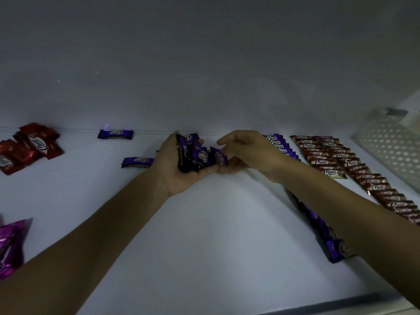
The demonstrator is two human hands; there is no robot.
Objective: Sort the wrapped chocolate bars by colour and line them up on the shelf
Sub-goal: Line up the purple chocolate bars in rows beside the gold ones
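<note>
As one purple bar is pinched from the handful: white shelf (204,235), sort part done.
Item, brown-and-white Choco row (354,169), overlapped, far right, seemingly complete. Item, purple row (281,144) just left of it, running under the right forearm, judged unfinished. Item, red bars (34,144), loose heap, far left; magenta pouch (11,244) at the near left edge. Item, left hand (179,176), palm up, fingers cupped round a handful of purple bars (193,155). Item, right hand (245,153), thumb and fingertips pinching one purple bar (219,156) at the handful's edge. Loose purple bars (137,162) lie left of the hands. Handling note: draw the single bar clear without loosening the rest, turn it label up, lay it overlapping the purple row's end, edges square.
</note>
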